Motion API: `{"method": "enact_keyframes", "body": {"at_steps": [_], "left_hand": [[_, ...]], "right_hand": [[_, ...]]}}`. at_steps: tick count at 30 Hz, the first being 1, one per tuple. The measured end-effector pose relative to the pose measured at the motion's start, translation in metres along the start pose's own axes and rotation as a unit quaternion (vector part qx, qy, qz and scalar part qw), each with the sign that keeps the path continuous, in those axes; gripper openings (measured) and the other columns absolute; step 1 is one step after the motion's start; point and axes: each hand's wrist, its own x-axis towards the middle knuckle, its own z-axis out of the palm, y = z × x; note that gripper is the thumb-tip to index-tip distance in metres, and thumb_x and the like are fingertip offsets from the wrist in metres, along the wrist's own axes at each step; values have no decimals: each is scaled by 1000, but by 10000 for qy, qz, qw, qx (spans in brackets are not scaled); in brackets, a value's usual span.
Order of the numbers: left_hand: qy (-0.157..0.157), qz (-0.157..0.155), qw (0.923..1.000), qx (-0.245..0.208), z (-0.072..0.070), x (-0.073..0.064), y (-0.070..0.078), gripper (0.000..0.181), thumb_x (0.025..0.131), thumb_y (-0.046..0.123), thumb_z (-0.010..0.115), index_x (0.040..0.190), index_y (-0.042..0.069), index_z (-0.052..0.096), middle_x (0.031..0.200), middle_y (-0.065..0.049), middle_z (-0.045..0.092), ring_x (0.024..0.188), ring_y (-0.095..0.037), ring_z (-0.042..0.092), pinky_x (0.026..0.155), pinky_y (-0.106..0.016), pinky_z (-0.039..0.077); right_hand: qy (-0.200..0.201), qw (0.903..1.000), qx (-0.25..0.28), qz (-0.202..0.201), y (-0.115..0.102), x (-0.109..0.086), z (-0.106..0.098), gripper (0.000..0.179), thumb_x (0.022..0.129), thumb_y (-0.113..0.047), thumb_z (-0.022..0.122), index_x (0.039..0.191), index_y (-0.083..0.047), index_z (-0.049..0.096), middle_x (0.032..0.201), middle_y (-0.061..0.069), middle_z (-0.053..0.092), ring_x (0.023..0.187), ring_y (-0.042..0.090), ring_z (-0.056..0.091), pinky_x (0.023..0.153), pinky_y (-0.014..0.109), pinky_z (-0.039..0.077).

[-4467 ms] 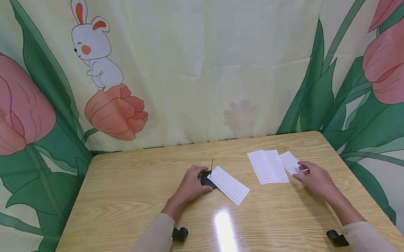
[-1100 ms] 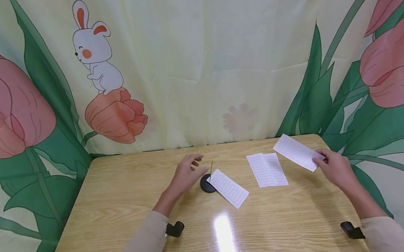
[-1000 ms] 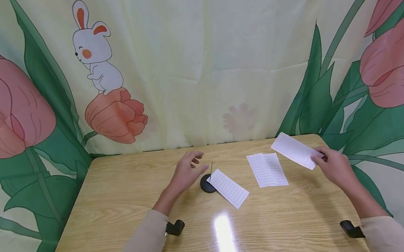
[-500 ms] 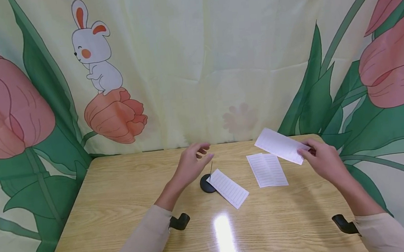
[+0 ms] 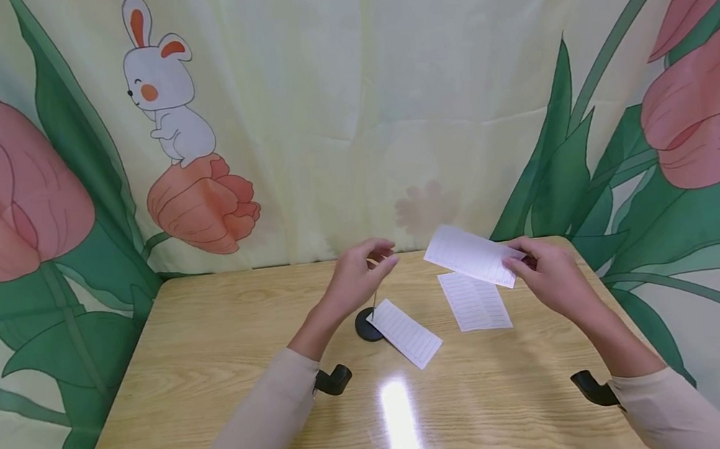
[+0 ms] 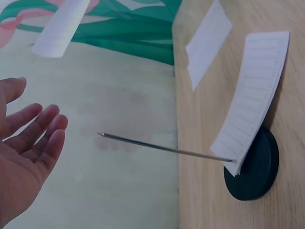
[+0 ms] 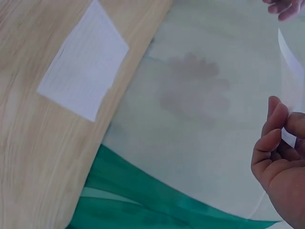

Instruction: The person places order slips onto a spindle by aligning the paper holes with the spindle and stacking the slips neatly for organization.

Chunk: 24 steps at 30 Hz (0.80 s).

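Note:
My right hand [image 5: 550,275] pinches a white lined paper slip [image 5: 470,254] by its right end, between thumb and fingers, above the table. My left hand [image 5: 365,274] hovers over the receipt spike, fingers loosely bent and holding nothing, as the left wrist view confirms. The receipt spike has a round black base [image 6: 259,176] and a thin metal pin [image 6: 157,147]. Its pin pierces one end of a lined slip stack [image 6: 257,81], which slants off the base to the right. Further right, overlapping lined slips [image 5: 475,307] lie on the table, partly below the held slip.
The wooden table [image 5: 228,338] ends at a curtain [image 5: 323,112] printed with tulips and a rabbit. A bright light reflection [image 5: 401,423] crosses the table's front. Black wrist mounts [image 5: 334,380] stick out from both sleeves.
My right hand has picked up the rightmost slip, raised it and carried it left. My left hand has let go of the spike's base, risen and shifted right.

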Motion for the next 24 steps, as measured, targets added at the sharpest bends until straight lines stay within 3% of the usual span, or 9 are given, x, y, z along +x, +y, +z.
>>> {"method": "enact_keyframes", "body": {"at_steps": [11,24], "left_hand": [[-54,-286,9992,-268,8,14,8,21,103,23,66,118,11,74,101,-1,75,90,-15,66,73,-29,53],[59,-422,9981,-444,10,15,6,15,103,14,65,107,4,74,92,-10,72,78,-16,61,69,-26,51]], "right_hand": [[-134,9995,262,71,-15,9,18,27,98,-3,69,124,3,67,110,26,72,78,28,61,61,21,50],[-52,9974,706,-120,-23,13,38,24,97,-2,69,120,4,68,110,26,73,83,30,70,67,20,54]]}}
